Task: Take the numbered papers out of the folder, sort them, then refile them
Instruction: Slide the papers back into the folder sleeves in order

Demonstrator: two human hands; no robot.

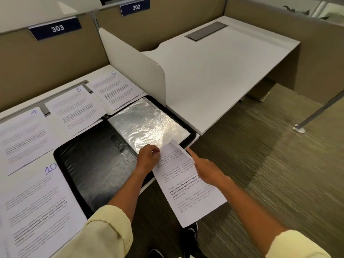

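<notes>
So the person is mid-pull on one white printed sheet of paper [188, 185], which hangs off the near edge of the white desk [223, 71], its far corner curling just at the lip of the crinkly clear plastic sleeve [149, 121] inside the open black zip folder [93, 164]. Whether that corner is inside the sleeve or already free, can't tell from here.

The left hand [148, 158] is curled up, fingertips pinching the sheet's left edge right by the sleeve's near corner. The right hand [206, 169] lies on top of the sheet with the index finger stretched out toward the folder's rim; the other fingers are tucked under, and it looks like they grip the sheet's right side, though the thumb is hidden.

Off to the left of the left hand, sheets numbered 10 [37, 211], 4 [22, 138], 5 [76, 108] and 6 [115, 90] lie spread face up on the desk, so the sorting spots seem partly laid out.

To do this bit well, I'd guess: draw the sheet straight toward the body, keep both edges level so the curled corner doesn't snag or crease on the sleeve mouth, and flatten it enough to read its number, which isn't visible now, before picking its spot.
</notes>
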